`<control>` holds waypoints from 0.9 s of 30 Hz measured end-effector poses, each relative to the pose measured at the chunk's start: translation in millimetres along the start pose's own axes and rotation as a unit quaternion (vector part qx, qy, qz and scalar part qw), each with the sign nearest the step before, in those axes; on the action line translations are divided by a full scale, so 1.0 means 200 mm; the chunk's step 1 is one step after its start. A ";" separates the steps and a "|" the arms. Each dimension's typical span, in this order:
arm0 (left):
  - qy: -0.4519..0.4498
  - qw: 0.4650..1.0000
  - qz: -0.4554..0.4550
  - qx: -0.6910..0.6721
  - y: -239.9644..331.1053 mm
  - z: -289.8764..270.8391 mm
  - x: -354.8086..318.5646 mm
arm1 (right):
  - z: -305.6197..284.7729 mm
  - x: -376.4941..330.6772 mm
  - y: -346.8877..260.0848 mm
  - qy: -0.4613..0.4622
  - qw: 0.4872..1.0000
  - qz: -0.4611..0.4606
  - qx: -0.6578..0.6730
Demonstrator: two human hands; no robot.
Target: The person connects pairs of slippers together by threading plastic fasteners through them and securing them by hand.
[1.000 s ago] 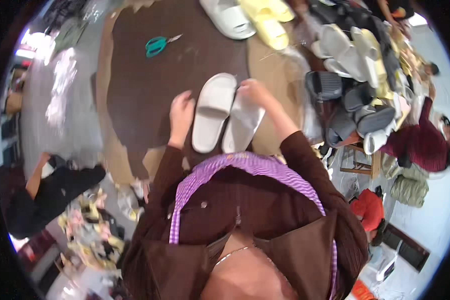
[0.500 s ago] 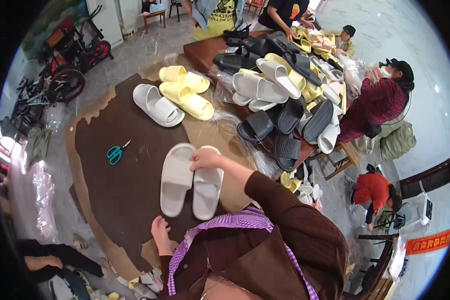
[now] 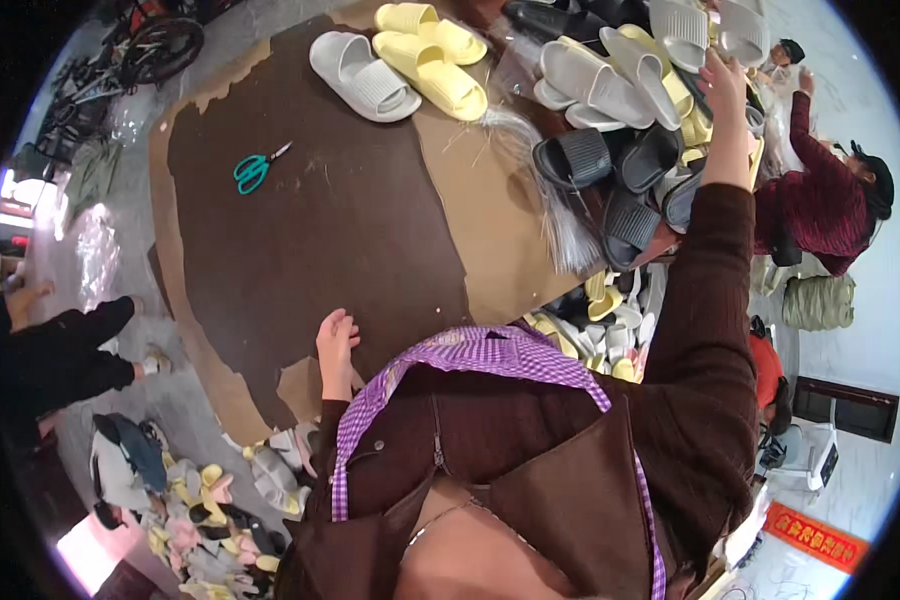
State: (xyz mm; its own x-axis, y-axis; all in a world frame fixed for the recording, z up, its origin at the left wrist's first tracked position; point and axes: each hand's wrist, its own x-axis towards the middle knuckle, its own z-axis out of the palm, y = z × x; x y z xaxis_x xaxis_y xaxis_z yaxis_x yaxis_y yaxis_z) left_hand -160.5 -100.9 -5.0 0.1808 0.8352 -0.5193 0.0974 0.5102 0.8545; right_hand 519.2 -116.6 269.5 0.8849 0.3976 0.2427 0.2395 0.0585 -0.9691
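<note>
My right hand (image 3: 725, 85) is stretched far out over the heap at the upper right. Its fingers are closed on a pair of light grey slippers, one slipper (image 3: 680, 32) on each side of the hand. Below them lie other grey slippers (image 3: 592, 82) and black ridged slippers (image 3: 573, 158). My left hand (image 3: 337, 343) hovers by the near edge of the brown-covered table (image 3: 320, 240), fingers loosely apart and holding nothing. Farther back on the table are a grey slipper (image 3: 365, 78), a pair of yellow slippers (image 3: 432, 75) and teal-handled scissors (image 3: 258, 170).
Clear plastic strips (image 3: 560, 215) hang along the table beside the heap. A person in a striped maroon top (image 3: 820, 205) stands beyond the heap. Loose slippers (image 3: 210, 510) cover the floor at the lower left, near another person's dark-clothed legs (image 3: 85, 345).
My right hand has carried the grey pair from the table up and right to the heap. My view has shifted, and my left hand stays near the table's edge.
</note>
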 end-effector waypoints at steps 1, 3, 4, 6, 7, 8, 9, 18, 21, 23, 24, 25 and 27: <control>-0.004 1.000 0.003 -0.001 0.00 0.02 0.02 | -0.01 -0.05 -0.02 -0.014 0.996 -0.054 -0.068; -0.003 1.000 0.002 -0.003 -0.01 0.05 0.00 | 0.01 -0.21 0.12 -0.061 0.998 -0.024 -0.024; -0.013 1.000 0.005 0.009 0.03 0.08 -0.01 | -0.01 -0.28 0.25 -0.131 0.988 -0.013 -0.080; -0.017 0.999 0.010 0.036 0.08 0.07 -0.03 | 0.16 -0.63 0.33 -0.191 0.977 0.050 -0.077; 0.000 0.999 0.012 0.034 0.08 0.06 -0.04 | 0.22 -0.72 0.52 -0.229 0.965 0.103 -0.071; -0.009 0.999 0.005 0.039 0.08 0.06 -0.02 | 0.29 -0.85 0.62 -0.266 0.955 0.129 -0.036; -0.012 0.999 -0.005 0.044 0.06 0.05 -0.02 | 0.38 -1.02 0.66 -0.273 0.947 0.166 -0.030; -0.030 0.969 0.101 0.222 -0.12 0.13 0.11 | 0.95 -2.10 0.97 -0.570 0.765 0.299 -0.031; -0.037 0.967 0.095 0.234 -0.15 0.11 0.16 | 1.07 -2.09 0.91 -0.696 0.656 0.288 -0.039; -0.032 0.967 0.091 0.235 -0.14 0.10 0.19 | 1.19 -1.91 0.90 -0.690 0.650 0.308 -0.076; -0.036 0.974 0.068 0.211 -0.11 0.11 0.19 | 1.25 -1.83 0.90 -0.691 0.643 0.314 -0.096; -0.037 0.981 0.047 0.185 -0.08 0.13 0.17 | 1.31 -1.71 0.95 -0.651 0.684 0.322 -0.073; 0.013 0.990 0.036 0.137 -0.05 0.12 0.13 | 1.44 -1.56 0.92 -0.533 0.781 0.322 -0.049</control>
State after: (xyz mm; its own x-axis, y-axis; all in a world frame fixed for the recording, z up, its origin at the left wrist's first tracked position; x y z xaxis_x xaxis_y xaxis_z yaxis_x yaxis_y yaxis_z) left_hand -134.2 -88.9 -28.0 0.1725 0.8739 -0.4545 0.3469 0.3780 0.8584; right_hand 172.4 33.2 2.7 0.0107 0.8552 -0.5182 -0.0422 -0.5173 -0.8547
